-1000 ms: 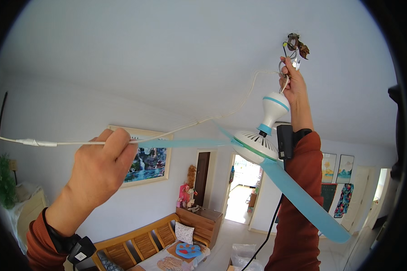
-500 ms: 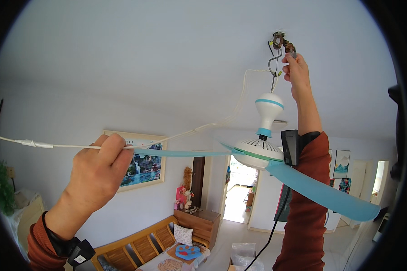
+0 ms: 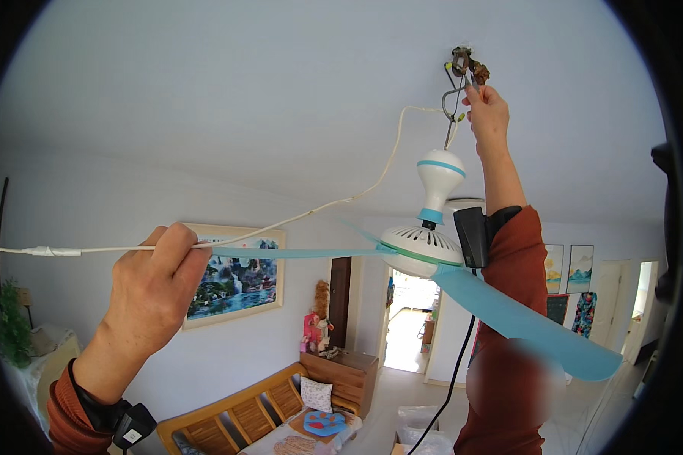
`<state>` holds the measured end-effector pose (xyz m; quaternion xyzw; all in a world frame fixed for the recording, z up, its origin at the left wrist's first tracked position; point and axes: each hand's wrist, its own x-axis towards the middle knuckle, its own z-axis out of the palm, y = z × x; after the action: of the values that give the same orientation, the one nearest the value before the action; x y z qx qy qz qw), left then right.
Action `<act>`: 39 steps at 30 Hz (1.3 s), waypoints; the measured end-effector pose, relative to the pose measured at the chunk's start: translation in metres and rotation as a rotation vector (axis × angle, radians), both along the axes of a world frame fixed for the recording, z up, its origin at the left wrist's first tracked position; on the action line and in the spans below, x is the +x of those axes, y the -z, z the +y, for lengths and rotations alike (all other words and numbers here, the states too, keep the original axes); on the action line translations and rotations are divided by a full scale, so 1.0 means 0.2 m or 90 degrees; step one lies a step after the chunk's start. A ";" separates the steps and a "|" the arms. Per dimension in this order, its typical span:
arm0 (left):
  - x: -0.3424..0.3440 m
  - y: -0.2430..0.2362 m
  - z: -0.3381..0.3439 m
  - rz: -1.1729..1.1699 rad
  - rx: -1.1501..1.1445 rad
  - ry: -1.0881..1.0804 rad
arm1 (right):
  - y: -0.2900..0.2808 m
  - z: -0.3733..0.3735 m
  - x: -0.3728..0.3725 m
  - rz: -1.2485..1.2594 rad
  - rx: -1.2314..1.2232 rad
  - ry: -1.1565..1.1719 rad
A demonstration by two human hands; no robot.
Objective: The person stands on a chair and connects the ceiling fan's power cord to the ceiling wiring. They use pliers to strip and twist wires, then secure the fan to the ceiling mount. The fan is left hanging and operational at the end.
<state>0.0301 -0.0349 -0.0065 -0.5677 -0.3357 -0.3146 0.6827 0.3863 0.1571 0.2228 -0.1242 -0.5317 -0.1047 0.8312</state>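
Pale ceiling [image 3: 243, 98] overhead, wooden bench [image 3: 259, 408] below, left grip [image 3: 155, 277] pinches white cord [image 3: 311, 211]; right grip's [image 3: 489, 117] state is unclear.

We pinch a thin white cord [image 3: 349, 199] between the fingers of our left hand [image 3: 153, 292], and it runs up toward a metal hook [image 3: 444, 103] beneath the ceiling [image 3: 243, 76]. Our right hand [image 3: 489, 114] reaches beside that hook, fingertips drawn together near a rusty mount [image 3: 461, 61]; what they touch is too small for us to tell. Below hangs a white fan [image 3: 417, 241] with pale blue blades, one [image 3: 535, 326] crossing in front of our rust-coloured right sleeve [image 3: 512, 265], another ending just beside our left hand. Beyond, we see a framed landscape [image 3: 235, 284], a wooden sofa [image 3: 205, 428], a brown cabinet [image 3: 349, 371] and a bright doorway [image 3: 411, 322].
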 end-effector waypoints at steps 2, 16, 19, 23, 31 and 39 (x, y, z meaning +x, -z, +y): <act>0.00 0.00 0.00 0.005 0.003 0.008 | 0.00 0.00 0.01 0.005 0.003 0.010; 0.06 0.04 -0.08 -0.001 0.011 -0.023 | 0.01 0.11 -0.03 0.124 0.222 0.048; 0.06 0.06 -0.09 -0.009 0.007 -0.044 | -0.01 0.10 -0.03 0.103 0.198 -0.223; 0.00 0.04 -0.05 -0.020 0.010 -0.046 | -0.05 0.07 -0.05 0.038 0.146 -0.390; -0.01 0.01 0.00 -0.001 0.001 -0.031 | 0.02 0.04 -0.05 0.039 0.089 -0.232; -0.01 -0.02 0.03 0.008 0.011 -0.019 | 0.00 -0.01 -0.03 0.070 0.011 0.058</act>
<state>0.0279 -0.0297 -0.0030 -0.5587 -0.3373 -0.3036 0.6942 0.3809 0.1559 0.2227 -0.1464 -0.4784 -0.1398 0.8545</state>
